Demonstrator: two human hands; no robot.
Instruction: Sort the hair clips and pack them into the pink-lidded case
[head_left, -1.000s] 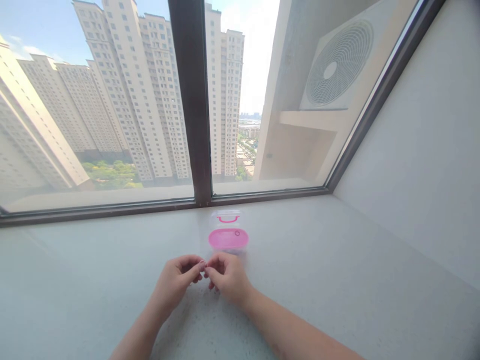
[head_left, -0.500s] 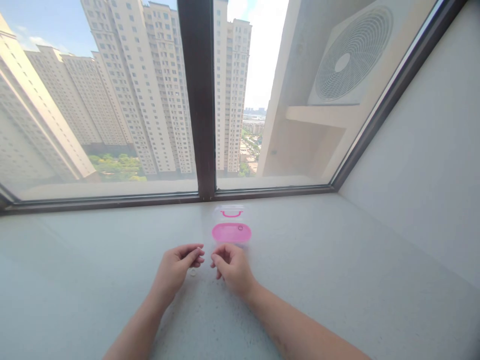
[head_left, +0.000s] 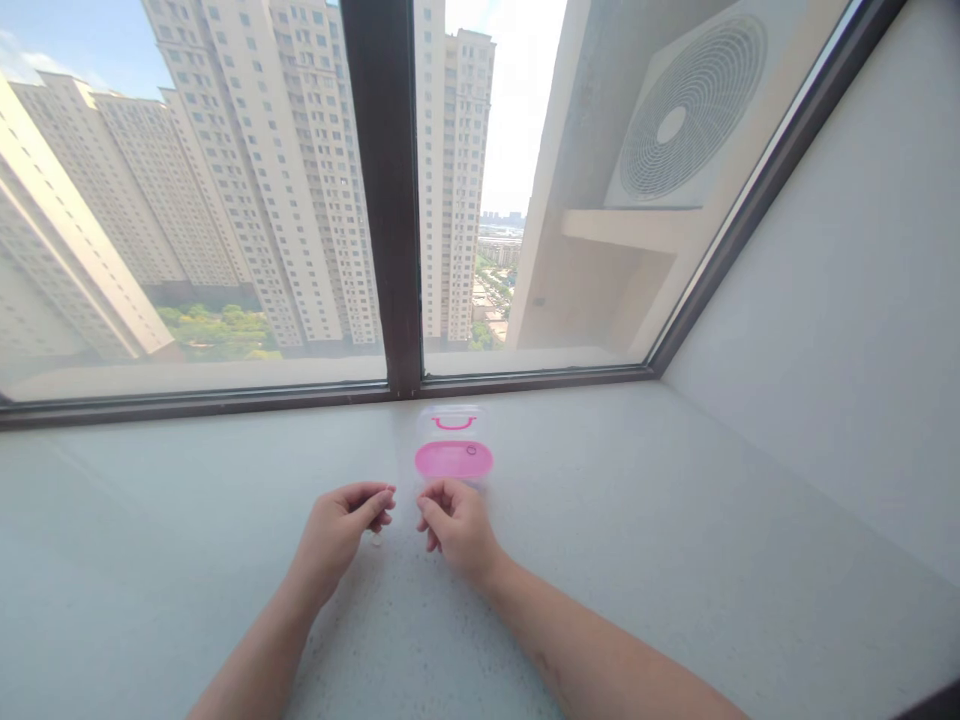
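Note:
My left hand is held over the pale sill, its thumb and forefinger pinched together. Whatever lies between those fingertips is too small to make out. Just beneath its fingers a small whitish piece shows near the surface. Facing it across a narrow gap, my right hand is also pinched, and what it grips, if anything, cannot be seen. Right behind this hand lies an oval pink tray holding a small dark ring. The fingers partly cover the area in front of the tray.
Beyond the tray stands a clear plastic box part with a pink handle, close to the window frame. The sill is pale and speckled near the front. A white wall bounds the right side.
The view has shifted slightly, so everything sits a little further left. The gap between my fingertips has widened a little. Both hands keep their pinched shape.

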